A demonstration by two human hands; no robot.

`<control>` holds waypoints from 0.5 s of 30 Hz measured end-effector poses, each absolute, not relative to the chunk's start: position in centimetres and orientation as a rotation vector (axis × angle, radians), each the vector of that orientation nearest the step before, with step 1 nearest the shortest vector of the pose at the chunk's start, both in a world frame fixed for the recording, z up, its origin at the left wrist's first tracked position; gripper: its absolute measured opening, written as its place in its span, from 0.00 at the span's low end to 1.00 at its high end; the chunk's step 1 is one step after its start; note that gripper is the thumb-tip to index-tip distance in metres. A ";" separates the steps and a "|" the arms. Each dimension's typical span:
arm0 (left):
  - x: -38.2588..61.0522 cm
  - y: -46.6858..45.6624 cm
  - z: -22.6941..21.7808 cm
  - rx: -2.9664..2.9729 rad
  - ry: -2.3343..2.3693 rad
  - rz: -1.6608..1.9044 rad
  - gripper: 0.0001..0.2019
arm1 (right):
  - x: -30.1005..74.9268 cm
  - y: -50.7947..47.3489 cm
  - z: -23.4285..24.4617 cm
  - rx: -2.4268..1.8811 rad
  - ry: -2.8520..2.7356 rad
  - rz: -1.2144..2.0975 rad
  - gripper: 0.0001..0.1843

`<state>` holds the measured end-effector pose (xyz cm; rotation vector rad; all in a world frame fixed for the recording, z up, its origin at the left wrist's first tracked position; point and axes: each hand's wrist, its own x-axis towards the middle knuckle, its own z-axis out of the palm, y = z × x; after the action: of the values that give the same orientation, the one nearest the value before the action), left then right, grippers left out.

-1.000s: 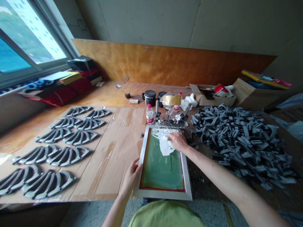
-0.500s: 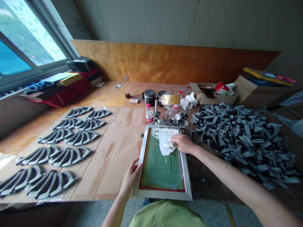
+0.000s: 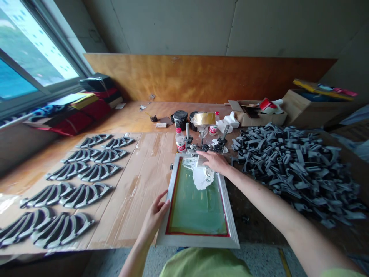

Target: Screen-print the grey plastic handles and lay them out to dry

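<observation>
At the far left a window [image 3: 24, 50] is seen, with a stack of red and black bundles [image 3: 76, 123] beneath it, at the end of the wooden counter [image 3: 129, 115]. Ten grey moulded arched parts [image 3: 85, 195] are laid out in five rows of two on a cardboard sheet [image 3: 127, 207]. Further right, the left hand [image 3: 154, 219] is held at the near left side of an aluminium screen-printing frame [image 3: 198, 241], its fingers [image 3: 163, 204] spread, with the fingertips set against the frame's edge. The frame is laid flat, its long axis running away from the person, and green mesh [image 3: 197, 209] bordered in red is stretched within it. A crumpled white rag [image 3: 203, 177] is lying on the far end of the mesh, directly under the right hand [image 3: 216, 161], so that hand is the nearer of the two to it. The right hand's fingers [image 3: 205, 154] are extended close together toward the left, over the rag; whether the rag is pinched cannot be told. Beyond the frame are placed one water bottle [image 3: 180, 142], two black jars [image 3: 180, 120], one tape roll [image 3: 204, 118] and two hinge clamps [image 3: 221, 141]. To the right, a heap of grey parts [image 3: 294, 169], too many to be counted, is piled up, with a cardboard box [image 3: 256, 119] and a second cardboard box [image 3: 309, 109] set behind it.
</observation>
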<state>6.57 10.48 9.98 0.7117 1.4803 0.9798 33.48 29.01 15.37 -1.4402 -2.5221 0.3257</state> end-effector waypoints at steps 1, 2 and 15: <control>6.4 10.6 11.1 0.696 1.461 0.990 0.40 | 33.4 29.9 15.9 -1.507 -2.489 0.283 0.36; 6.2 10.7 12.3 0.685 1.450 1.006 0.38 | 33.7 30.5 16.4 -1.550 -2.433 0.232 0.36; 7.7 22.0 22.9 0.919 1.065 1.522 0.23 | 39.7 23.2 6.2 -1.562 -2.178 0.536 0.09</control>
<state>7.75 22.01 22.87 0.9192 1.0654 1.5215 39.71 23.24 6.18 -1.5615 -2.1782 0.5358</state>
